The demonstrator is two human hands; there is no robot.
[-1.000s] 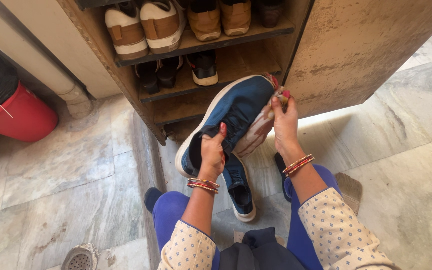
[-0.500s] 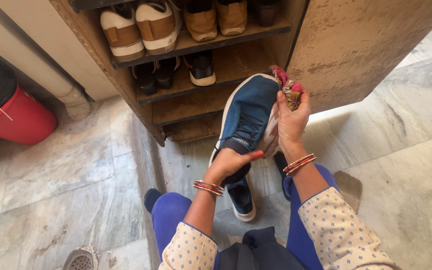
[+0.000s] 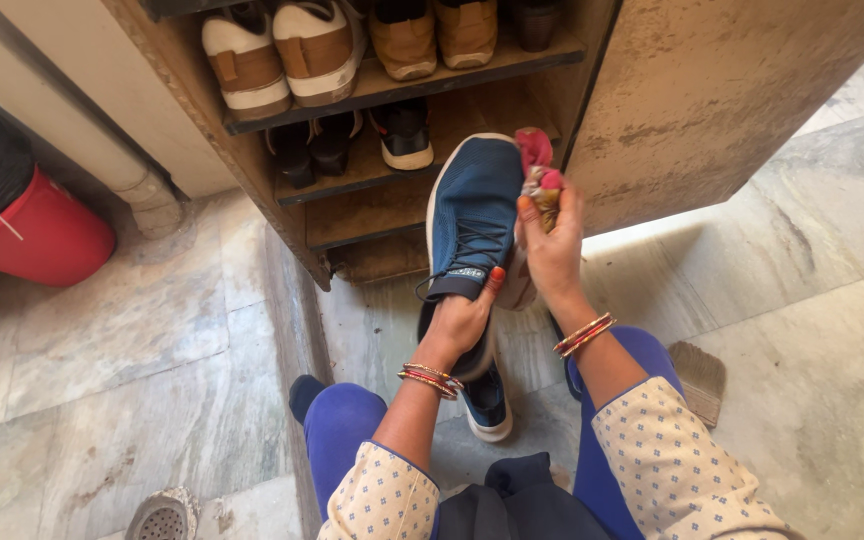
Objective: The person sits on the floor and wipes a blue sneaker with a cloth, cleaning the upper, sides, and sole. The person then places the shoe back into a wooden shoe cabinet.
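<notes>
The left hand [image 3: 462, 322] is gripping the heel end of a blue sneaker [image 3: 472, 215], holding it up in front of the wooden shoe cabinet [image 3: 697, 95], toe pointing away. The right hand [image 3: 552, 250] is closing around a crumpled red cloth [image 3: 537, 170] and pressing it against the sneaker's side. A second blue sneaker [image 3: 487, 395] is lying on the stone floor [image 3: 132, 340] just below.

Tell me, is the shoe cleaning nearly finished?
Hard to say. Several pairs already sit on the cabinet shelves. In hand: the left hand holds a blue shoe by its heel end, and the right hand presses a pink-red cloth against its side. The matching blue shoe lies on the floor under it, untouched right now.
</notes>
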